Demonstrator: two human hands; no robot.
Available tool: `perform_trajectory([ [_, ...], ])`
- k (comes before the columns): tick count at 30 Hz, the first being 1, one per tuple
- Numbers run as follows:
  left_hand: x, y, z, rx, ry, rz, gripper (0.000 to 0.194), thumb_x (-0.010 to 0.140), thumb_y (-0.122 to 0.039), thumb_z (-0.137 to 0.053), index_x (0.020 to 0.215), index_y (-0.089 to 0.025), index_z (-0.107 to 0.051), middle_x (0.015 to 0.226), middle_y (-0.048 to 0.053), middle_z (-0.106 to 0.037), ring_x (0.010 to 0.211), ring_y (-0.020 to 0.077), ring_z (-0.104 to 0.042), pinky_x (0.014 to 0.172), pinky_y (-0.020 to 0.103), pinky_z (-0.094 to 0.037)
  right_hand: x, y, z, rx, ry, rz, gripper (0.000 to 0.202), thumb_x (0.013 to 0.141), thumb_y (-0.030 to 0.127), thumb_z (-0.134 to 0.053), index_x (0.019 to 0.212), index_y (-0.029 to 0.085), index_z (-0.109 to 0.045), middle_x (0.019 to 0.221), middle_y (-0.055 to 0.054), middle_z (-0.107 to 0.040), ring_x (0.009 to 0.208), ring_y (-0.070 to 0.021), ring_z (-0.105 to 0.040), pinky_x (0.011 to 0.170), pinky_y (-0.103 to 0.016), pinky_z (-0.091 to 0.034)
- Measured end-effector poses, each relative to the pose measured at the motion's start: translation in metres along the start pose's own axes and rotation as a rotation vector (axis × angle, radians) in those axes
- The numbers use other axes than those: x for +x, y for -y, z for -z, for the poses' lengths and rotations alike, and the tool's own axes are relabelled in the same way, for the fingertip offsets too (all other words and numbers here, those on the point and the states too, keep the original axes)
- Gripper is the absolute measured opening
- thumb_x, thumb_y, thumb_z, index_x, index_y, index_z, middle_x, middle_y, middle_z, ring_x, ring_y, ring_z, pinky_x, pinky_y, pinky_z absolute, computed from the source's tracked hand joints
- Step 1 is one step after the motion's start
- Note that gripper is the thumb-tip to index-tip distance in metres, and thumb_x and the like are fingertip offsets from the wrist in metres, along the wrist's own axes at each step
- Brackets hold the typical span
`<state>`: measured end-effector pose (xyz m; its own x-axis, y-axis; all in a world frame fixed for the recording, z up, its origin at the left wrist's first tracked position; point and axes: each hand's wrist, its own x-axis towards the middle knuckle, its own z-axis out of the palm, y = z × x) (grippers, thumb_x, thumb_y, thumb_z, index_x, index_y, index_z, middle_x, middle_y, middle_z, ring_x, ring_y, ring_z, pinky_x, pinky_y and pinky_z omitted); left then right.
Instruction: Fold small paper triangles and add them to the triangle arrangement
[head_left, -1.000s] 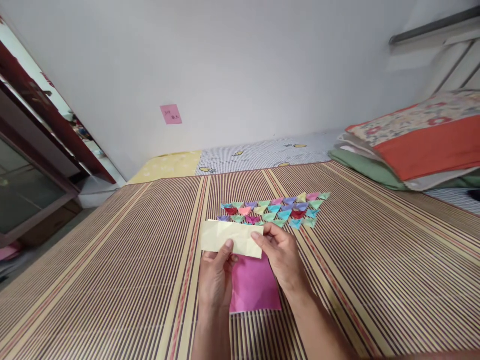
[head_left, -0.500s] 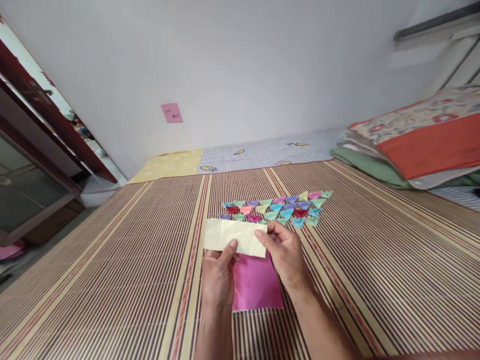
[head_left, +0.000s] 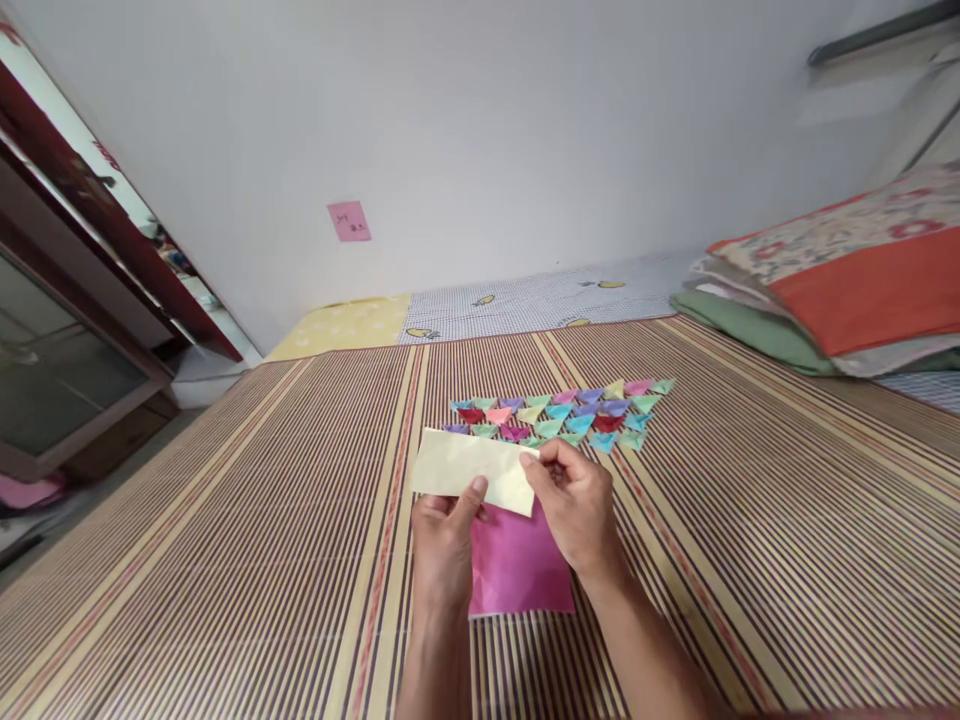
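Observation:
A pale yellow strip of paper (head_left: 465,468), slightly tilted, is held up between my hands. My left hand (head_left: 444,535) pinches its lower edge, thumb in front and fingers behind. At its upper right corner, my right hand (head_left: 574,500) grips it between thumb and forefinger. Below the strip, a magenta paper sheet (head_left: 519,570) lies flat on the striped mat, its top part hidden by the strip and my hands. Just beyond sit rows of small folded paper pieces (head_left: 559,412) in many colours, some of them covered by the strip.
The striped mat (head_left: 285,520) spreads over the whole surface. At the right are stacked folded quilts (head_left: 877,290). A pink note (head_left: 349,221) sticks to the white wall (head_left: 525,130) behind. A doorway with a dark red door (head_left: 127,220) stands at the left.
The yellow strip has tipped, its left end higher and its right end lower. Both hands keep their grip. The whole view has shifted slightly.

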<state>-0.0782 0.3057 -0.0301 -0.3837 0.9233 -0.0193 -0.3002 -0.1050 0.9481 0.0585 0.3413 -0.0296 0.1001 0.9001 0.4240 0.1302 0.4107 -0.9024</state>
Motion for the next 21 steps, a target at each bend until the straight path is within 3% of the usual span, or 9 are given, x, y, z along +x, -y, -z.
perform_trajectory([
  [11, 0.001, 0.005, 0.003, -0.062, 0.055, -0.007, 0.031, 0.077, -0.040, -0.086, 0.065, -0.013, -0.075, 0.059, 0.003, -0.065, 0.054, 0.0121, -0.054, 0.057, 0.024, -0.047, 0.003, -0.003, 0.006, 0.055, 0.002, -0.057, 0.042, 0.095, 0.038, -0.065, 0.061, 0.022, -0.046, 0.054, 0.006, -0.036, 0.052, -0.0118, -0.036, 0.050, -0.026, -0.028],
  [14, 0.004, 0.005, 0.004, -0.126, 0.045, 0.021, 0.031, 0.074, -0.039, -0.088, 0.066, -0.012, -0.074, 0.058, 0.002, -0.064, 0.050, 0.0104, -0.052, 0.054, 0.023, -0.045, 0.005, -0.006, 0.009, 0.155, 0.022, -0.108, 0.038, 0.098, 0.041, -0.060, 0.066, 0.021, -0.055, 0.060, 0.003, -0.049, 0.057, -0.0139, -0.047, 0.054, -0.026, -0.038],
  [17, 0.007, 0.002, 0.007, -0.211, 0.007, 0.063, 0.030, 0.066, -0.034, -0.093, 0.068, -0.012, -0.072, 0.056, -0.001, -0.062, 0.047, 0.0089, -0.051, 0.048, 0.021, -0.042, 0.009, -0.008, 0.013, 0.193, 0.047, -0.040, 0.011, 0.096, 0.030, -0.063, 0.096, 0.023, -0.071, 0.086, -0.002, -0.069, 0.077, -0.0182, -0.063, 0.070, -0.029, -0.051],
  [19, 0.009, -0.001, 0.010, -0.242, -0.014, 0.083, 0.032, 0.062, -0.032, -0.094, 0.072, -0.012, -0.072, 0.057, -0.001, -0.062, 0.045, 0.0077, -0.050, 0.045, 0.019, -0.041, 0.011, -0.007, 0.016, 0.167, 0.129, 0.051, 0.032, 0.092, 0.018, -0.062, 0.122, 0.028, -0.070, 0.114, -0.005, -0.071, 0.095, -0.0207, -0.067, 0.083, -0.034, -0.055],
  [21, 0.011, -0.003, 0.013, -0.257, -0.025, 0.098, 0.034, 0.060, -0.031, -0.095, 0.076, -0.011, -0.072, 0.058, -0.002, -0.063, 0.045, 0.0066, -0.049, 0.044, 0.018, -0.040, 0.011, -0.003, 0.019, 0.111, 0.233, 0.137, 0.051, 0.090, 0.009, -0.059, 0.134, 0.033, -0.066, 0.136, -0.005, -0.064, 0.115, -0.0235, -0.064, 0.095, -0.039, -0.054],
])
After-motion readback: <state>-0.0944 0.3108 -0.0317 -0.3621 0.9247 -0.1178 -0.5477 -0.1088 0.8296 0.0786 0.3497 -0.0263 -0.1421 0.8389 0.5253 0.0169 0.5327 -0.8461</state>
